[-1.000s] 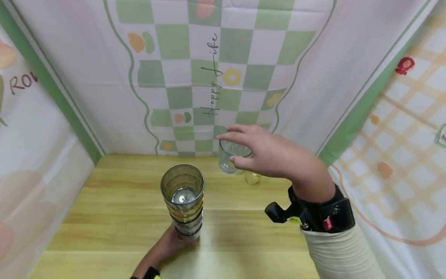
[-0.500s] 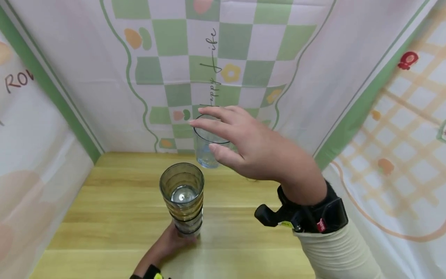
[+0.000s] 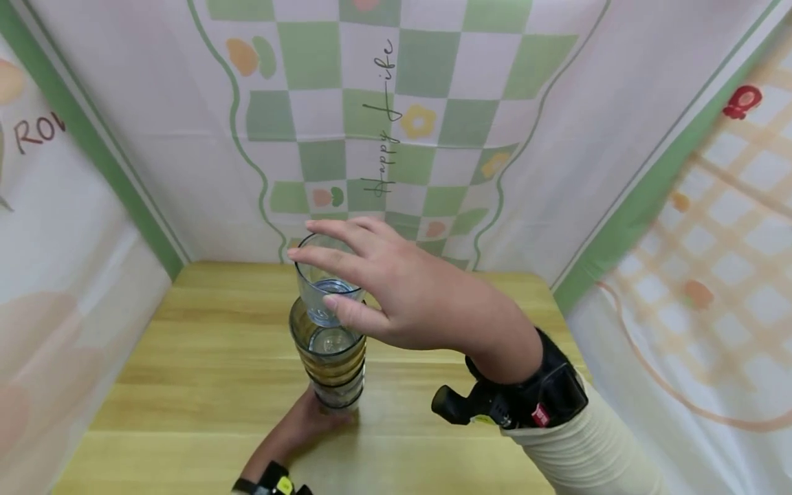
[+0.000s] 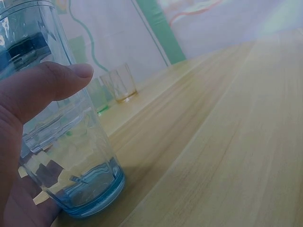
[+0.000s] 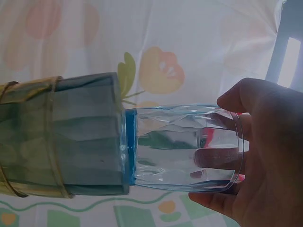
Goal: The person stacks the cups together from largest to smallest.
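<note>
My left hand (image 3: 309,421) grips the bottom of a tall stack of nested drinking glasses (image 3: 337,378) on the table. In the left wrist view its thumb curls round the clear, blue-based lowest glass (image 4: 90,189). My right hand (image 3: 402,289) holds a clear bluish drinking glass (image 3: 312,299) by the rim, from above, with thumb and fingers. That glass is upright over the stack's mouth. In the right wrist view its blue base lies right at the rim of the smoky grey top glass (image 5: 90,137); whether they touch I cannot tell.
An amber glass (image 4: 122,84) and a green glass (image 4: 99,97) stand farther back on the wooden table (image 3: 185,385), seen in the left wrist view. Printed cloth (image 3: 365,89) hangs behind the table and along both sides.
My right hand has carried the bluish glass leftward from the back of the table to above the stack. The left hand stays at the stack's bottom.
</note>
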Action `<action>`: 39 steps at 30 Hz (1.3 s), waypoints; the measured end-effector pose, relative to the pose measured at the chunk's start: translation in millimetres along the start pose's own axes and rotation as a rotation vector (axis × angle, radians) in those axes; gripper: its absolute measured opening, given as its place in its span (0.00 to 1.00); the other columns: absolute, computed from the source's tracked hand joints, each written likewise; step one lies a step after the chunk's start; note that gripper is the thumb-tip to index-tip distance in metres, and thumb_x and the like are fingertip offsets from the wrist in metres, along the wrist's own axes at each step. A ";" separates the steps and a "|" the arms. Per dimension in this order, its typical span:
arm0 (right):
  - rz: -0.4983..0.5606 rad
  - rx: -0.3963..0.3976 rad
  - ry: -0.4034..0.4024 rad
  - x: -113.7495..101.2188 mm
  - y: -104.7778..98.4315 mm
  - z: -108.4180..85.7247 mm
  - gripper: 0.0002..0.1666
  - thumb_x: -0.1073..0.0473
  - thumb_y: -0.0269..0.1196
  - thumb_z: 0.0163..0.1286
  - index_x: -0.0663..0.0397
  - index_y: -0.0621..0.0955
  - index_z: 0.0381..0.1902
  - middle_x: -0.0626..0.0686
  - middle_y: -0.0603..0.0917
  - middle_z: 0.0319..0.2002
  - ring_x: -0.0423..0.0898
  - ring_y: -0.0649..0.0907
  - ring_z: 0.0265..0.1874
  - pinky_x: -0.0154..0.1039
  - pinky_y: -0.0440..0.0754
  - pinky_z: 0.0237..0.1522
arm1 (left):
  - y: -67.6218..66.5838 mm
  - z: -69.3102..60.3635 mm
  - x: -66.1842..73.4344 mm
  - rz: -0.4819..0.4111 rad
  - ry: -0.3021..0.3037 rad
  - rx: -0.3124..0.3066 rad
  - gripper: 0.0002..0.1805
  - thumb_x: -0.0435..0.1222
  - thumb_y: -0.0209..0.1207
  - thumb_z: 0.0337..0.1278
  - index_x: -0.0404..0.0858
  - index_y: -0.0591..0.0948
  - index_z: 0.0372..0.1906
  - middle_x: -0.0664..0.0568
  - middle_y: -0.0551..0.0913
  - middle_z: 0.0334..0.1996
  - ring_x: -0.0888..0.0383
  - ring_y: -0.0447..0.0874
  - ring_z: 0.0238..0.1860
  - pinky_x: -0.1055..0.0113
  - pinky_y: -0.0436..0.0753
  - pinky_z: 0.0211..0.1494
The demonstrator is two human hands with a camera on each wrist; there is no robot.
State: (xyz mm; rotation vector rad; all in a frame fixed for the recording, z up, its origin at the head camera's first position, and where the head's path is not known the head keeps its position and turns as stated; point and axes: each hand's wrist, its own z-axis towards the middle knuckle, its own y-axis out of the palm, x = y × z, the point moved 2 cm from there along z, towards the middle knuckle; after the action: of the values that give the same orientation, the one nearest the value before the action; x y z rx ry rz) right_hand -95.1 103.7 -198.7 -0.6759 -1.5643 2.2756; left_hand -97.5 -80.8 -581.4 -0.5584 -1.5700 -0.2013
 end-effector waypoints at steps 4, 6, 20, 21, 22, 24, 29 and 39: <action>0.007 -0.033 0.014 -1.4 7.4 -2.2 0.29 0.48 0.51 0.80 0.41 0.68 0.75 0.51 0.62 0.77 0.52 0.64 0.72 0.51 0.69 0.70 | 2.2 -0.8 2.3 -0.014 -0.018 -0.014 0.46 0.43 0.77 0.49 0.40 0.64 0.70 0.45 0.77 0.64 0.46 0.74 0.66 0.45 0.67 0.71; 0.011 -0.043 0.014 -2.3 10.4 -3.4 0.29 0.48 0.51 0.80 0.41 0.67 0.75 0.50 0.62 0.77 0.51 0.65 0.71 0.50 0.69 0.70 | 2.6 -1.8 3.3 -0.011 -0.027 -0.015 0.46 0.43 0.77 0.48 0.40 0.64 0.70 0.45 0.76 0.63 0.46 0.74 0.66 0.45 0.67 0.71; 0.039 -0.027 0.138 21.5 11.3 -33.5 0.33 0.42 0.57 0.77 0.42 0.68 0.75 0.47 0.66 0.75 0.51 0.64 0.73 0.54 0.66 0.72 | 1.6 -6.3 -1.0 0.021 -0.016 0.008 0.48 0.43 0.78 0.47 0.38 0.64 0.71 0.42 0.76 0.65 0.41 0.72 0.67 0.40 0.67 0.71; 0.037 -0.004 0.150 25.1 9.5 -37.5 0.32 0.43 0.58 0.77 0.43 0.69 0.75 0.48 0.68 0.75 0.51 0.66 0.73 0.55 0.66 0.72 | 1.5 -6.4 -1.5 0.017 -0.023 0.009 0.49 0.44 0.78 0.47 0.38 0.63 0.72 0.41 0.76 0.65 0.40 0.72 0.68 0.38 0.66 0.72; 0.036 0.024 0.164 29.6 8.0 -42.1 0.32 0.45 0.59 0.77 0.45 0.70 0.74 0.48 0.70 0.73 0.51 0.67 0.72 0.55 0.66 0.72 | 1.4 -6.4 -1.9 0.014 -0.032 0.010 0.50 0.44 0.78 0.47 0.38 0.62 0.72 0.40 0.75 0.66 0.39 0.71 0.68 0.37 0.65 0.72; 0.043 0.081 0.210 41.1 6.7 -53.2 0.30 0.48 0.59 0.76 0.48 0.72 0.72 0.50 0.72 0.72 0.52 0.68 0.72 0.57 0.65 0.73 | 1.5 -6.2 -3.0 0.009 -0.050 0.009 0.50 0.44 0.77 0.47 0.38 0.62 0.73 0.39 0.74 0.67 0.38 0.70 0.69 0.36 0.63 0.72; 0.085 0.233 0.494 87.5 23.9 -95.6 0.26 0.52 0.56 0.79 0.47 0.73 0.72 0.53 0.74 0.70 0.55 0.71 0.70 0.62 0.67 0.70 | 3.7 -5.2 -2.2 -0.009 -0.050 -0.009 0.49 0.44 0.77 0.48 0.39 0.62 0.73 0.39 0.74 0.67 0.38 0.70 0.69 0.35 0.63 0.72; 0.141 0.295 1.117 169.7 167.8 -207.2 0.30 0.53 0.51 0.78 0.55 0.68 0.74 0.64 0.69 0.71 0.66 0.69 0.69 0.68 0.67 0.67 | 2.8 -5.4 2.4 0.019 -0.055 0.014 0.49 0.42 0.78 0.46 0.39 0.64 0.72 0.40 0.76 0.65 0.38 0.71 0.68 0.35 0.63 0.72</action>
State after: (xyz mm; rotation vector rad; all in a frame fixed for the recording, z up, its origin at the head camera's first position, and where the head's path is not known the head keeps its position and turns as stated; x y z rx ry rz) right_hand -124.4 290.1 -452.3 -1.5981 -0.6356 1.5825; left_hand -91.4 -80.3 -579.2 -0.5722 -1.6180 -0.1620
